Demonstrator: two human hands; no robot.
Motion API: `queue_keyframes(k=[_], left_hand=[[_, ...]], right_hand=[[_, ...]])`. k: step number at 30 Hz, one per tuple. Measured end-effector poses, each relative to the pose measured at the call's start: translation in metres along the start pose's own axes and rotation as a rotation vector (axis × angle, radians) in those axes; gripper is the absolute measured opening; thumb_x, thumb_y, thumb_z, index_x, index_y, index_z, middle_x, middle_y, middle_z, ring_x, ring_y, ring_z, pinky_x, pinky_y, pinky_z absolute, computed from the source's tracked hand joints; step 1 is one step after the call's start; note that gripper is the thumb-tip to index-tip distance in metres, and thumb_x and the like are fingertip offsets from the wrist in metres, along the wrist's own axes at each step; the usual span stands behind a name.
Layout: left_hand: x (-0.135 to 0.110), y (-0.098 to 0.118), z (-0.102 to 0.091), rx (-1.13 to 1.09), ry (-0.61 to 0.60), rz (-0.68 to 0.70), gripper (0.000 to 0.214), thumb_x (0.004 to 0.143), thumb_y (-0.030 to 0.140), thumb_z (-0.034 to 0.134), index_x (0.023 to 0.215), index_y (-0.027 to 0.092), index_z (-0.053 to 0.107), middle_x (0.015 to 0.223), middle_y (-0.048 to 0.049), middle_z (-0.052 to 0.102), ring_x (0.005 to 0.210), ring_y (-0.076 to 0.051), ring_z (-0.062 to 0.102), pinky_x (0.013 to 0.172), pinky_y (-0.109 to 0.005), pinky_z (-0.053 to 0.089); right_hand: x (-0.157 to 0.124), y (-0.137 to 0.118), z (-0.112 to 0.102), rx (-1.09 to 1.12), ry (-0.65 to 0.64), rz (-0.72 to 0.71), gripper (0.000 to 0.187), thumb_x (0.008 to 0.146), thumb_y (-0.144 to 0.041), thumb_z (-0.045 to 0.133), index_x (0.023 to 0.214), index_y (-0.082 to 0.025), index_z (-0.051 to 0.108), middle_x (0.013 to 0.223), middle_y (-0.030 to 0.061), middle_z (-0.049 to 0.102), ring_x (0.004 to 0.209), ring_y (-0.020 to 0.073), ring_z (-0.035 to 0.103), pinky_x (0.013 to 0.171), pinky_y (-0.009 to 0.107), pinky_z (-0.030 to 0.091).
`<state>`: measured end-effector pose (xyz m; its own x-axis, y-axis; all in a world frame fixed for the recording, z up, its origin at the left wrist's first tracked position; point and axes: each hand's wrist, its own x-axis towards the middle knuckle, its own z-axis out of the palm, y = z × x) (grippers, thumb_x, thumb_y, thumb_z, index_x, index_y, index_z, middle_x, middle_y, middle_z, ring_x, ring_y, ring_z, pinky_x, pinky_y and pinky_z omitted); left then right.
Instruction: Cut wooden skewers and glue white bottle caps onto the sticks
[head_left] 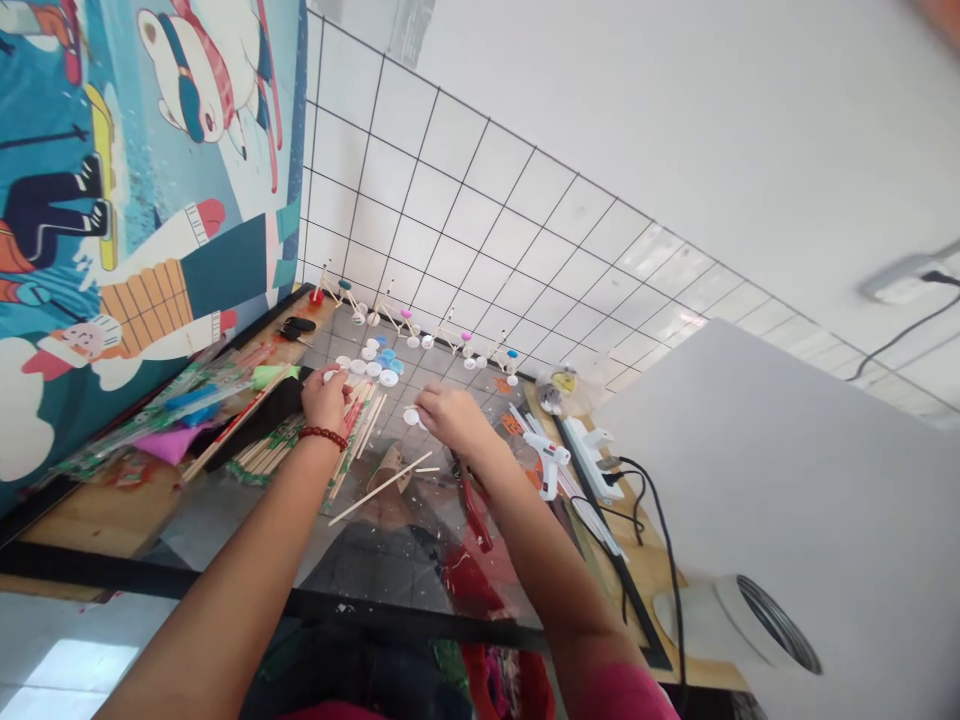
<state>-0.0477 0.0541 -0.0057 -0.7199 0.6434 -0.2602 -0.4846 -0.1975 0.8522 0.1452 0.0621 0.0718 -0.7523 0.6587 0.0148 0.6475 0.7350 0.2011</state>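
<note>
Pinching a white cap (332, 374), your left hand (325, 404) sits beside the loose caps (388, 378), presumably for short reaches. Your right hand (448, 415) adjoins white discs (411, 416); its grip cannot be told.

Nothing can be read here — no label or number

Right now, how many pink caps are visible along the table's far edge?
2: one pink cap near the row's middle, and a second pink cap farther right. Others may be hidden.
</note>
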Motion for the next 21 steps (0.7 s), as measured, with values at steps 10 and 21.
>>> queue_keyframes(k=[10,21], left_hand=[[-0.003,-0.006,0.0,0.291,-0.064,0.274,0.036,0.063,0.021,0.067,0.099,0.015,0.068,0.078,-0.0005,0.062,0.064,-0.013,0.056,0.063,-0.025,0.048],[-0.056,-0.002,0.006,0.835,-0.881,0.508,0.064,0.063,0.041,0.074,0.122,0.017,0.063,0.093,-0.0043,0.067,0.079,-0.021,0.065,0.076,-0.034,0.052]], right_hand=[[-0.075,-0.022,0.048,0.219,-0.089,0.215,0.018,0.09,-0.019,0.055,0.099,-0.019,0.071,0.099,0.0085,0.073,0.092,0.0199,0.066,0.075,0.026,0.043],[-0.113,0.016,0.066,0.402,0.301,0.45,0.02,0.088,-0.034,0.067,0.103,-0.022,0.071,0.099,0.0044,0.071,0.093,0.0193,0.064,0.081,0.028,0.043]])
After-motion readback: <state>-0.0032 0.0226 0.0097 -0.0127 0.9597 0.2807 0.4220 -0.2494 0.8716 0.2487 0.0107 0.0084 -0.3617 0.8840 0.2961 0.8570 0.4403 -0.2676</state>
